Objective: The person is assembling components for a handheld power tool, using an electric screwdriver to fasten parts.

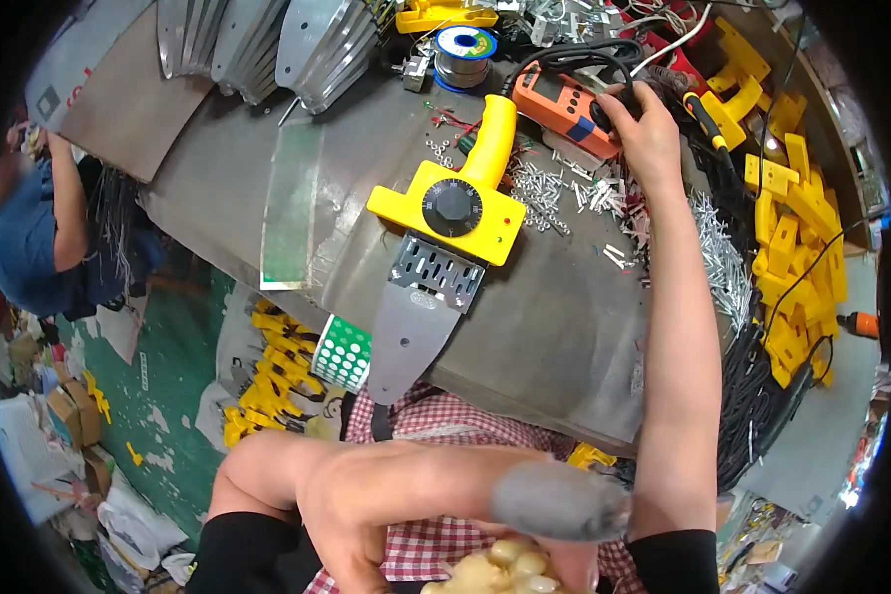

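My right arm reaches over the workbench, and my right hand (646, 129) has its fingers closed at the dark knob on the end of an orange control box (556, 107). Close to the camera, my left hand (406, 490) is bent across my lap. One of its fingers stretches to the right with a grey finger cot (554, 500) on the tip. Below it is a blurred pale-yellow lumpy thing (510, 569); whether I touch it cannot be seen. A yellow pipe welder (445, 213) with a black dial lies on the bench, its grey heating plate (411, 337) jutting over the near edge.
Loose screws (544, 193) and small metal parts lie near the box. A solder wire spool (462, 59) stands at the back, beside stacked grey plates (327, 49). Yellow plastic housings (797, 228) pile up at right. Another person (35, 233) sits at far left.
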Demonstrator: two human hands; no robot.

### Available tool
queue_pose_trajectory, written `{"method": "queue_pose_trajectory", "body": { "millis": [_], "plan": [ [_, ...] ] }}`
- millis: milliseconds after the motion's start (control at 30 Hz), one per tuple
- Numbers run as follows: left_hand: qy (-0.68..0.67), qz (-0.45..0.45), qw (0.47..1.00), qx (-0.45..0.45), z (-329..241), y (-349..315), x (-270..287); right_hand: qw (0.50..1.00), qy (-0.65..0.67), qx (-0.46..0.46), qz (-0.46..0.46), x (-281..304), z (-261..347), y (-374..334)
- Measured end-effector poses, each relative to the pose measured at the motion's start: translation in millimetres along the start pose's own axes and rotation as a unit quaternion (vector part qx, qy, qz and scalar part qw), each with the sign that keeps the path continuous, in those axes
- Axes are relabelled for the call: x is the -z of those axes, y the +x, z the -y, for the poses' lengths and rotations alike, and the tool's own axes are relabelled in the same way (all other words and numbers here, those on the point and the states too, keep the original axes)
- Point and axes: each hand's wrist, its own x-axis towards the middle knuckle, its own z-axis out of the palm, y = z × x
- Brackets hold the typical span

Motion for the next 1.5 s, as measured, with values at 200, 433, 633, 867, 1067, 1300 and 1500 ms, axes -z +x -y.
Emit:
{"method": "queue_pose_trajectory", "body": {
  "millis": [200, 433, 633, 867, 1067, 1300, 1500],
  "plan": [
    [-0.397, 0.162, 0.888, 0.166, 5, 41, -21, 1.000, 0.013, 0.001, 0.006, 3, -6, 9],
    [-0.357, 0.196, 0.884, 0.229, 9, 35, -10, 1.000, -0.015, 0.015, 0.007, -1, -7, 5],
    [-0.339, 0.168, 0.833, 0.404, -17, 43, 2, 1.000, -0.009, -0.007, 0.007, 4, -6, 4],
    [-0.178, 0.020, 0.925, 0.336, -7, 54, 36, 0.999, -0.005, 0.039, -0.021, -2, -10, 3],
    [0.177, -0.139, 0.972, 0.072, 37, 108, 70, 0.994, -0.021, 0.084, -0.060, 2, -9, 1],
    [0.246, -0.115, 0.960, 0.071, 58, 105, 89, 0.997, 0.016, 0.063, -0.036, 0, -5, 2],
    [0.175, -0.168, 0.967, 0.079, 60, 100, 91, 1.000, 0.014, -0.010, 0.013, 11, 8, 0]
  ]
}}
